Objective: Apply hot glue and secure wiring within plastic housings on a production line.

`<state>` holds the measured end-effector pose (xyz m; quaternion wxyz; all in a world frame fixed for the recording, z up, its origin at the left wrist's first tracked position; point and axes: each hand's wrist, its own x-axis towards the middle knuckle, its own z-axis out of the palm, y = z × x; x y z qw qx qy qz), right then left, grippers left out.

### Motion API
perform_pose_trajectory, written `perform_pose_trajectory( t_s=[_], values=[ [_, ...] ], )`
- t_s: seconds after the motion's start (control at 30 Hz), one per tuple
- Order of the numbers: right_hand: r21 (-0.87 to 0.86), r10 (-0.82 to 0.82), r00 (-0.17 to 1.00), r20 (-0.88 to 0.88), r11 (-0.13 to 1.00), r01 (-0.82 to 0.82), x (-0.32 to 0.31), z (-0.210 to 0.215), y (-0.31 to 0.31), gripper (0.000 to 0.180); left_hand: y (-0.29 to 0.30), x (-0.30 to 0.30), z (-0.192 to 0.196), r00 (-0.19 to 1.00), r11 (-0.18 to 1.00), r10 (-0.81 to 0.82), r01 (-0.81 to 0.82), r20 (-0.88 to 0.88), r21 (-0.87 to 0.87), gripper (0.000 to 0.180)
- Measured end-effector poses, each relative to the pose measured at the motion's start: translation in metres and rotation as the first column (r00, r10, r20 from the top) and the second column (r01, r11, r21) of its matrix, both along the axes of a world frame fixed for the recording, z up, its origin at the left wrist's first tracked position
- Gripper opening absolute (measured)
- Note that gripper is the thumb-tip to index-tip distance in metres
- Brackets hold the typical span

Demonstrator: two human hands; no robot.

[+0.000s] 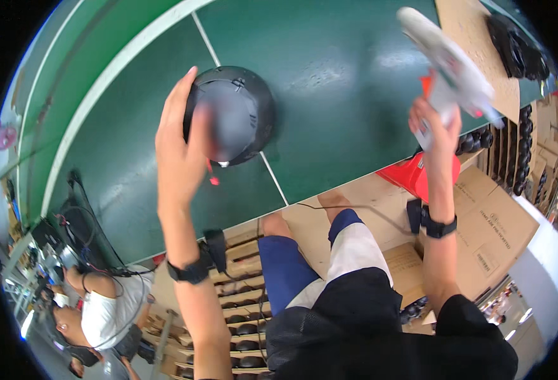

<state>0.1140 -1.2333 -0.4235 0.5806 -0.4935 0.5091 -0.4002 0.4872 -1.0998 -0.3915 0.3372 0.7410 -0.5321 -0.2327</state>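
On the green tabletop (329, 76) sits a round black helmet-like shell (263, 107), a little left of the middle, with a smooth grey area inside its rim. A small red tag hangs at its near left edge. My left hand (182, 136) grips the shell's left side, its fingers along the outside and its thumb, blurred, over the rim. Off to the right and above the table, my right hand (436, 120) is closed around the handle of a white hot glue gun (453, 63) with an orange trigger. A pale stick sticks out of the gun's rear end.
Beneath the table's right edge are a red container (412, 177) and a large cardboard box (497, 228). Racks of black parts (247, 329) stand below. Black items (513, 47) lie at the far right. Cables (82, 209) and another person (111, 304) are at the left.
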Motion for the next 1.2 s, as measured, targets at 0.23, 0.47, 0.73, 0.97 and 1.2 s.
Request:
perform_pose_trajectory(
  t_s=[0.23, 0.47, 0.73, 0.97, 1.2],
  values=[
    [0.343, 0.045, 0.913, 0.405, 0.918, -0.197, 0.012, 0.06, 0.077, 0.054, 0.099, -0.087, 0.025, 0.796, 0.83, 0.55, -0.488, -0.252, 0.272, 0.093],
    [0.458, 0.294, 0.955, 0.052, 0.843, -0.284, 0.011, 0.12, 0.135, 0.038, 0.06, -0.003, 0.025, 0.997, 0.998, -0.028, 0.032, 0.068, -0.048, 0.023],
    [0.459, 0.695, 0.695, -0.184, 0.686, -0.565, 0.079, 0.157, 0.158, 0.037, 0.016, 0.058, 0.0, 0.782, 0.941, -0.3, 0.337, -0.546, -0.035, 0.012],
    [0.168, 0.813, 0.436, -0.387, 0.527, -0.833, 0.119, 0.134, 0.139, 0.034, 0.029, 0.058, -0.015, 0.572, 0.925, -0.165, 0.373, -0.803, 0.076, 0.012],
    [0.114, 0.754, 0.361, -0.548, 0.496, -0.861, 0.129, 0.129, 0.144, 0.03, 0.026, 0.049, -0.016, 0.59, 0.95, -0.163, 0.312, -0.79, 0.036, 0.012]
  ],
)
